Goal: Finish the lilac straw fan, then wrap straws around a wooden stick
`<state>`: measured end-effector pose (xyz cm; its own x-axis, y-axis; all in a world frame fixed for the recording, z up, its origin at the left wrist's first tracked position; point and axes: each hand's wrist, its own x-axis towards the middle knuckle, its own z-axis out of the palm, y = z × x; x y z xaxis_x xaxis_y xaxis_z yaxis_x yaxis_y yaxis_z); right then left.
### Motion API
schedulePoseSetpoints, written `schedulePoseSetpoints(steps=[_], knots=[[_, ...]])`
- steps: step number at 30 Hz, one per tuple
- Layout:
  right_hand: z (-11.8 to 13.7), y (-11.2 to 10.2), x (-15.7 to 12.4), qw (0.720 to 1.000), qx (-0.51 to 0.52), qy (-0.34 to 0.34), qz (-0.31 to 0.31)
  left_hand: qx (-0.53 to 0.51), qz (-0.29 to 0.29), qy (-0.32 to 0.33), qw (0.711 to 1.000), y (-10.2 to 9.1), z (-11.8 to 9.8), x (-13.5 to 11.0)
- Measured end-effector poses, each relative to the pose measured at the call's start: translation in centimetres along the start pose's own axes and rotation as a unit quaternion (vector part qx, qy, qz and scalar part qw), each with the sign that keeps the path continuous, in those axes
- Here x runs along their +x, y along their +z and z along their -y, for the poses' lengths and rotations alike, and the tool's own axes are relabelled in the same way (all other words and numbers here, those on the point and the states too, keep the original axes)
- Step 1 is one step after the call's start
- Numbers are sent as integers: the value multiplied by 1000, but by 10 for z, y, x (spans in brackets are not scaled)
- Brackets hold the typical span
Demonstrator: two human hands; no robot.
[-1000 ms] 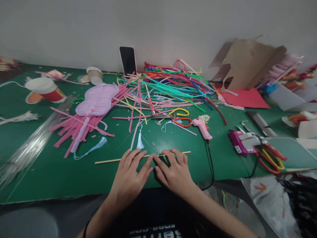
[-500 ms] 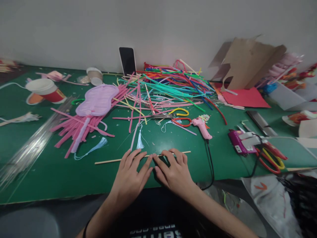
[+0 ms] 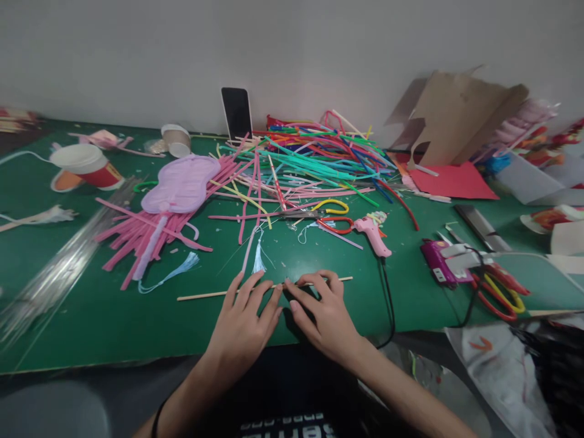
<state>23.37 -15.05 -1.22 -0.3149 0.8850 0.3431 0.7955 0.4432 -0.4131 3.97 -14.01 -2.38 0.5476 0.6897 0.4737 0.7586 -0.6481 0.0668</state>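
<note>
A thin wooden stick (image 3: 201,296) lies crosswise on the green table near its front edge, its middle partly hidden under my fingers. My left hand (image 3: 246,310) is palm down with fingers spread, the fingertips resting on the stick. Beside it, my right hand (image 3: 322,310) touches the stick's right half with bent, parted fingers, the thumb apart from the index finger. The two index fingertips almost meet. Just beyond the hands lies a light blue tassel (image 3: 258,258). Scissors (image 3: 331,213) with red and yellow handles and a pink glue gun (image 3: 374,234) lie farther back.
A lilac fuzzy fan shape (image 3: 180,185) lies on pink pipe cleaners (image 3: 123,237) at left, near thin clear rods (image 3: 64,274) and a paper cup (image 3: 91,165). Coloured pipe cleaners (image 3: 310,161) are heaped behind. A phone (image 3: 237,114) leans on the wall; a purple power adapter (image 3: 438,261) is right.
My right hand has shifted slightly up and its fingers have lifted and bent a little more. The stick has moved barely, and my left hand stays on it.
</note>
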Motion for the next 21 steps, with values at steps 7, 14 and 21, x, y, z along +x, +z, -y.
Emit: schedulePoseSetpoints(steps=[7, 14, 21], knots=[[2, 2, -1, 999, -47, -15, -10, -7, 5, -4, 1000, -1, 1, -1], [2, 10, -2, 988, -137, -74, 5, -54, 1, -14, 998, -1, 3, -4], [2, 13, 0, 982, -160, -99, -3, -99, -61, -64, 991, -1, 7, -7]])
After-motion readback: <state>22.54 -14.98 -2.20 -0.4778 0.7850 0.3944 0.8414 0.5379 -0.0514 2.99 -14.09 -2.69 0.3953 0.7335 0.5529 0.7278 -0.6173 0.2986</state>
